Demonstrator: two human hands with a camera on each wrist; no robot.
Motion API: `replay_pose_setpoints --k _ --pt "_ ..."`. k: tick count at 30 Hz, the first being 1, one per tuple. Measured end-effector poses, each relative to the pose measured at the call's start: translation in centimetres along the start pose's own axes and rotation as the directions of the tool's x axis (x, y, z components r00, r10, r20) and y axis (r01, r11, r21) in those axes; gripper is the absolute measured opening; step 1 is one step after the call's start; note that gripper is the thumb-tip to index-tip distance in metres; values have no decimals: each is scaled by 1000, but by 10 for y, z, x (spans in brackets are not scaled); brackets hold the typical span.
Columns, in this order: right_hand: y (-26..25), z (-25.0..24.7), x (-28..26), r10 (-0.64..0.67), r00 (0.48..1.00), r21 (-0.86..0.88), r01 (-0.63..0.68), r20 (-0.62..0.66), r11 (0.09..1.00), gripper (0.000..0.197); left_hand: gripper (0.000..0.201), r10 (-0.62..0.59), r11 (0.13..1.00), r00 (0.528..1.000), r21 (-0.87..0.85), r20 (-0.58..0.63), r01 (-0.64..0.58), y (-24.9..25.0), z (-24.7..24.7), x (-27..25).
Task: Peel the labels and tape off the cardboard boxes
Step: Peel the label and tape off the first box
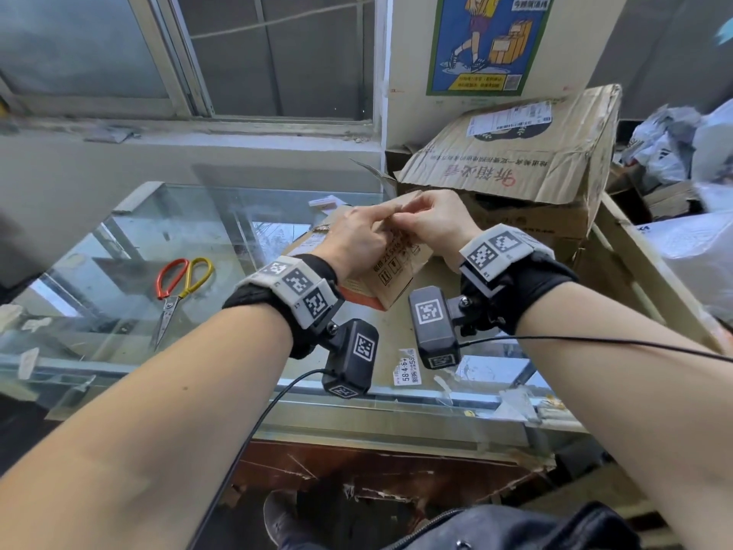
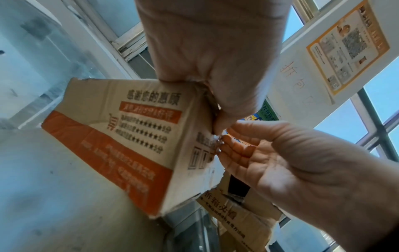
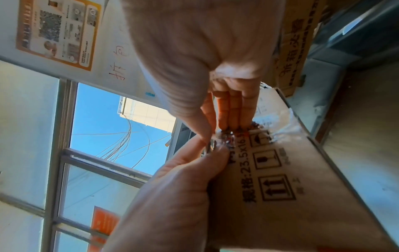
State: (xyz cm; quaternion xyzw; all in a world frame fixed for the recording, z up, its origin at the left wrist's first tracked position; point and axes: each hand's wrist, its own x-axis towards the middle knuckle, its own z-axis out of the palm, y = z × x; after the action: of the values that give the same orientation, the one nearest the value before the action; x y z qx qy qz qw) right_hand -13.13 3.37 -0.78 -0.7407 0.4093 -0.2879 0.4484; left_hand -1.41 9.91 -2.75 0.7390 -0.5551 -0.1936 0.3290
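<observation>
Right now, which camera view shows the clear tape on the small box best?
The right wrist view: the clear tape shines beside the pinching fingertips. In the head view both hands hide it. In the left wrist view it cannot be made out.

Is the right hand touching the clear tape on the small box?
Touching. The right wrist view shows the right hand with its fingertips pressed on the clear tape of the small box.

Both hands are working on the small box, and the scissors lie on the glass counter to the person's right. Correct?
No. The head view shows the scissors to the left of both hands; left hand and right hand do work on the small box.
</observation>
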Motion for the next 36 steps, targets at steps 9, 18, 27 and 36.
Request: replay_pose_setpoints --k 9,18,27,36 --pt "0 2 9 52 998 -26 -53 -35 998 7 36 -32 986 999 -164 43 39 5 -11 -5" --pt "-12 -4 15 1 991 119 -17 135 993 15 26 -25 997 1000 -67 -14 24 3 -18 6" --pt "-4 4 21 90 988 1 -91 130 996 15 32 -1 999 999 45 55 -2 -7 -9 12" --pt "12 -17 23 209 963 -10 -210 172 978 35 37 -25 1000 994 -1 110 25 -18 -8 13"
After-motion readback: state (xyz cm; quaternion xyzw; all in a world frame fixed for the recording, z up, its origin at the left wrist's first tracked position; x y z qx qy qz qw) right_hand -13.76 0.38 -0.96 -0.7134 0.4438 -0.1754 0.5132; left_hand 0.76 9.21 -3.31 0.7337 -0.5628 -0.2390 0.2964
